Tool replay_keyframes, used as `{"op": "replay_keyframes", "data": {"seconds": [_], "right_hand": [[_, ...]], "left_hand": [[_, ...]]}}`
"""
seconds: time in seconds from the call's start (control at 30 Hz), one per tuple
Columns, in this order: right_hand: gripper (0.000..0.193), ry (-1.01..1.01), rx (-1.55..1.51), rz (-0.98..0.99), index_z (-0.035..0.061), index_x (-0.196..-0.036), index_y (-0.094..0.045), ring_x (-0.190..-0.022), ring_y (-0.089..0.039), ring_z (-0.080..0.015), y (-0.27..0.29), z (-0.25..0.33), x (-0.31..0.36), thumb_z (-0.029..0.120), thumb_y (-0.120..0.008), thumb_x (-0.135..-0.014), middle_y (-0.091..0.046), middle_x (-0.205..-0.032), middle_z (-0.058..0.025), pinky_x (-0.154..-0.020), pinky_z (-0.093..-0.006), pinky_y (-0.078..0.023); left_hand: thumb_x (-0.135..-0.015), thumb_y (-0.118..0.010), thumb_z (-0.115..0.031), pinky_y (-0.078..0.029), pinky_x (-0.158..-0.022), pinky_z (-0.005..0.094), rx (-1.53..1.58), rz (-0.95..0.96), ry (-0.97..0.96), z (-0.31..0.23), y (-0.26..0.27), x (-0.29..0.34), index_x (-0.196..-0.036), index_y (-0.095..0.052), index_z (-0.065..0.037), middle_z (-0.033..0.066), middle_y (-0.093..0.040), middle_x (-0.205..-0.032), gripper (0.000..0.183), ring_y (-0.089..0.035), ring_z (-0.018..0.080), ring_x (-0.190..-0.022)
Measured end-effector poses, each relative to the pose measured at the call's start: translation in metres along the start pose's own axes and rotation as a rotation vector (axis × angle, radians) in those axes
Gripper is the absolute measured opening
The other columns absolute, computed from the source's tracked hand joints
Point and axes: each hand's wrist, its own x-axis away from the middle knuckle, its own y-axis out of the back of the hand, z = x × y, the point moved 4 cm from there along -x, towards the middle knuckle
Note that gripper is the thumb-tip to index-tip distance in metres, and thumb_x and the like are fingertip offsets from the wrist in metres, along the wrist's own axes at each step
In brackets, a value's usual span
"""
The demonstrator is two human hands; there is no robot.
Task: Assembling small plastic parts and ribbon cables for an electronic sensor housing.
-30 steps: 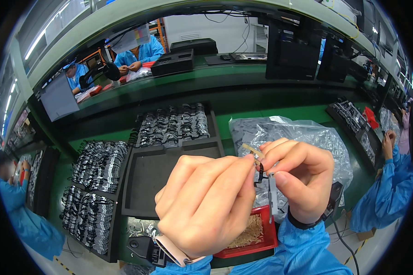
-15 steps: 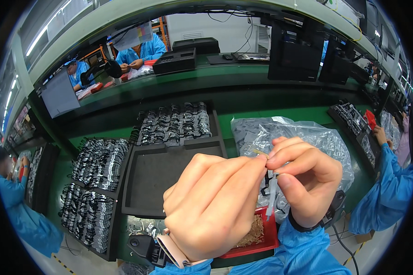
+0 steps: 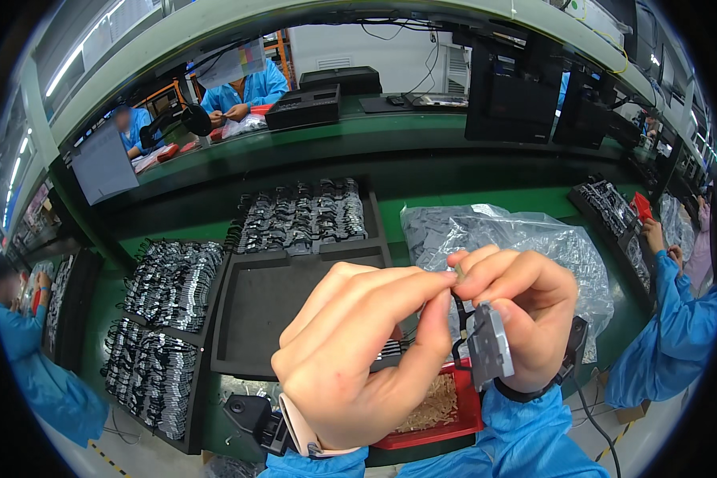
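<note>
In front of me my two hands meet at the fingertips. My right hand (image 3: 526, 307) is closed, with a grey plastic piece (image 3: 490, 344) held at the thumb, its flat side turned outward. A thin black cable (image 3: 459, 319) runs beside the grey piece up to the fingertips. My left hand (image 3: 366, 342) pinches at the top end of that cable; a small yellowish bit shows between the fingertips, and its exact shape is hidden. Below the hands is a red tray (image 3: 470, 406) with many small tan pieces (image 3: 434, 406).
A black foam tray (image 3: 295, 307) lies left of my hands, with rows of black-and-silver parts (image 3: 303, 215) behind it. More such parts (image 3: 163, 342) fill a tray farther left. A clear plastic bag (image 3: 534, 239) of grey pieces lies behind my right hand. Co-workers in blue sit around.
The grey piece has turned, so its broad face now shows instead of its narrow edge. My right hand has shifted slightly left and down, and my left thumb now shows apart from the palm.
</note>
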Motion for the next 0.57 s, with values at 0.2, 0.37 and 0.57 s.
{"op": "replay_keyframes", "data": {"seconds": [0.2,0.37,0.57], "right_hand": [[0.006,-0.076,-0.112,-0.008,-0.0058,-0.081,-0.058,-0.089,-0.057,-0.0228,0.0005,-0.0005,0.0008,-0.005,-0.059,-0.075,-0.06,-0.091,-0.0199,-0.08,-0.0342,-0.045],[0.008,-0.064,-0.101,0.006,-0.0056,-0.083,-0.058,-0.089,-0.057,-0.0226,0.0022,-0.0018,-0.0002,-0.006,-0.059,-0.075,-0.06,-0.09,-0.0195,-0.079,-0.0335,-0.045],[0.008,-0.028,0.021,0.02,-0.0055,-0.082,-0.058,-0.089,-0.057,-0.0223,0.0005,-0.0003,-0.0012,-0.006,-0.059,-0.074,-0.061,-0.091,-0.0187,-0.079,-0.0336,-0.045]], "left_hand": [[-0.066,-0.06,0.009,-0.041,-0.057,0.0226,-0.009,-0.052,0.052,-0.0013,-0.0019,0.0,-0.077,-0.061,0.003,0.0098,-0.06,-0.073,0.013,-0.054,0.0149,-0.067],[-0.067,-0.06,0.008,-0.042,-0.059,0.0238,-0.044,0.0,0.039,0.0,0.0007,-0.0024,-0.078,-0.061,0.003,0.01,-0.061,-0.073,0.011,-0.054,0.016,-0.067],[-0.067,-0.062,0.007,-0.043,-0.061,0.0252,-0.046,0.009,-0.015,0.0024,0.001,-0.0015,-0.078,-0.062,0.004,0.0111,-0.062,-0.073,0.011,-0.056,0.0188,-0.068]]}}
